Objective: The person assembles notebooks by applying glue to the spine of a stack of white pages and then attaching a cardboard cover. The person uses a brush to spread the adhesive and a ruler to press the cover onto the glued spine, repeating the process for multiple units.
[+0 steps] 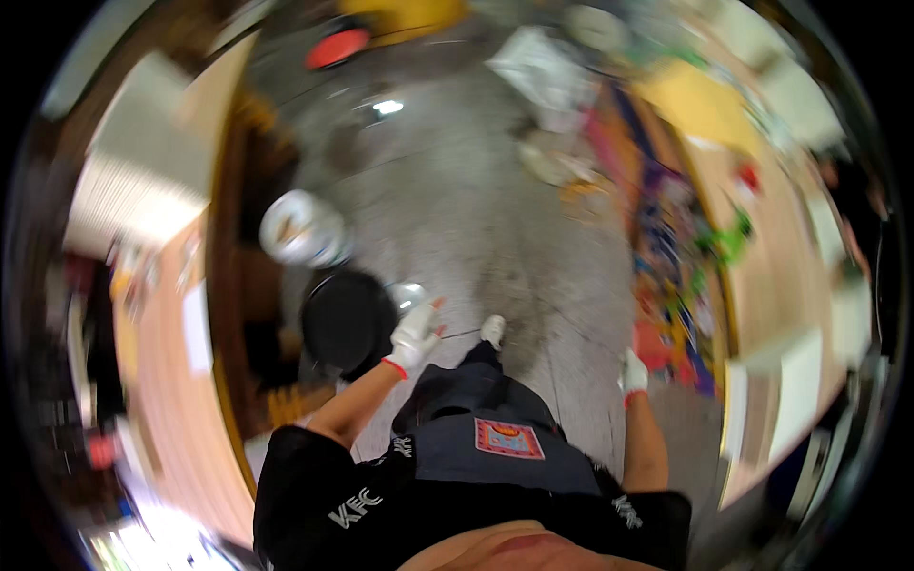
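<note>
My left hand (416,335), in a white glove with a red cuff and bare fingertips, hangs beside a round black stool or lidded bin (349,319). Its fingers are apart and nothing shows in them. A small shiny, clear object (407,295) lies just beyond that hand; its kind is unclear. On the other side, my right hand (632,371) hangs at my side in a similar white glove, near a heap of colourful material (662,333). Blur and the angle hide its fingers.
A white bucket (305,228) stands on the grey floor (428,200). Long wooden tables flank me; the left table (167,400) carries a stack of pale sheets (143,190), the right table (776,276) white boards (795,390). A white bag (543,76) lies ahead.
</note>
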`<control>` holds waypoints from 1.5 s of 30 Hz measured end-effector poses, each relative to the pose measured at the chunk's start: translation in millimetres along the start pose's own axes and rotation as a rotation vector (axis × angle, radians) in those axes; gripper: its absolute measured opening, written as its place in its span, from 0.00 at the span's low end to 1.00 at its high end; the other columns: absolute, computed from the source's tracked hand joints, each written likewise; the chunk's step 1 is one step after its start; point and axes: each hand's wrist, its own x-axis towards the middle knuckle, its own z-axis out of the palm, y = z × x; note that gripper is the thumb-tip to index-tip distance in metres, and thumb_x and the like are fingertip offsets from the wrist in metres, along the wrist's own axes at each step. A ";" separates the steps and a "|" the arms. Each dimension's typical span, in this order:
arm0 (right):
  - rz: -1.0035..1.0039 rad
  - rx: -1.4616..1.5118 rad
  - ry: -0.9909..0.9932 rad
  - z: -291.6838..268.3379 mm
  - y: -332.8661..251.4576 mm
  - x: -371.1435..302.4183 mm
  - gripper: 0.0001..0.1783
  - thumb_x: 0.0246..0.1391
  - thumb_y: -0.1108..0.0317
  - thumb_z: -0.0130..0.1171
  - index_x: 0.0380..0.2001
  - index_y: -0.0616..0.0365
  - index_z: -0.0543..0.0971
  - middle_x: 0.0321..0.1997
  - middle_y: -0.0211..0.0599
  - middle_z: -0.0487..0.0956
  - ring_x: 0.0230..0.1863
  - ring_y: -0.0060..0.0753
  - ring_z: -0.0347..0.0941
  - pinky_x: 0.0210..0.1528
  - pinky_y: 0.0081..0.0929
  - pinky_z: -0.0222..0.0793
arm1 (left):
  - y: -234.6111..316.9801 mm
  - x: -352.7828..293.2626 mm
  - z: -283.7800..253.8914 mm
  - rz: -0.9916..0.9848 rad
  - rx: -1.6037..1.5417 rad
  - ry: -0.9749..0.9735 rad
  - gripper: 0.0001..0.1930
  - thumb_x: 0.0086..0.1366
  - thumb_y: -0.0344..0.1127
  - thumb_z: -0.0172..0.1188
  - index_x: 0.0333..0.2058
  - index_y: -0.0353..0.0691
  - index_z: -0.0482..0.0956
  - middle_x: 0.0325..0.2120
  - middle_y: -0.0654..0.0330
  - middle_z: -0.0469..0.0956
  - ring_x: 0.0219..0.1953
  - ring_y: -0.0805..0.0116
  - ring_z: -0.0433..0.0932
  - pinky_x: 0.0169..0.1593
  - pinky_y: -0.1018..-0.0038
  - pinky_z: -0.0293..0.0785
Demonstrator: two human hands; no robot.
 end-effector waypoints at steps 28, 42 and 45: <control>-0.750 -0.440 0.942 -138.9 -271.2 31.9 0.11 0.46 0.65 0.67 0.35 0.47 0.81 0.33 0.33 0.80 0.36 0.43 0.76 0.38 0.39 0.69 | 745.3 645.0 628.7 1.216 0.305 -0.559 0.20 0.63 0.46 0.59 0.53 0.50 0.74 0.50 0.51 0.76 0.53 0.50 0.73 0.55 0.60 0.70; -0.830 -0.286 0.614 -172.9 -284.4 40.7 0.18 0.45 0.73 0.66 0.41 0.60 0.75 0.20 0.37 0.76 0.17 0.40 0.73 0.16 0.35 0.64 | 813.4 739.7 803.6 1.357 0.663 -0.807 0.12 0.64 0.43 0.57 0.45 0.52 0.78 0.49 0.63 0.76 0.50 0.55 0.75 0.51 0.62 0.73; -0.895 -0.291 0.630 -172.1 -278.1 45.0 0.19 0.45 0.74 0.66 0.43 0.60 0.74 0.20 0.37 0.76 0.16 0.39 0.72 0.15 0.33 0.63 | 824.2 729.9 780.4 1.443 0.741 -0.744 0.12 0.65 0.45 0.56 0.44 0.51 0.78 0.47 0.63 0.77 0.49 0.55 0.76 0.50 0.62 0.73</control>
